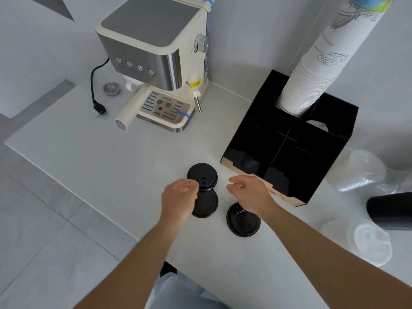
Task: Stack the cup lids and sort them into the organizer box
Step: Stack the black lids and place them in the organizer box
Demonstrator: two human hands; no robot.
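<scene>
Three black cup lids lie on the white counter. The far lid [202,175] overlaps a second lid [206,204] just in front of it, and a third lid [242,220] lies apart to the right. My left hand [178,198] hovers over the left edge of the two overlapping lids, fingers curled and holding nothing. My right hand [246,189] hangs open above the third lid, between it and the black organizer box [289,139]. The box's front compartments look dark; I cannot tell what is in them.
A tall stack of white paper cups [312,74] stands in the box's back compartment. A cream espresso machine [156,52] with its plug [99,110] sits at the back left. Clear plastic cups [356,172], clear lids [370,241] and a black lid stack [390,210] lie at the right.
</scene>
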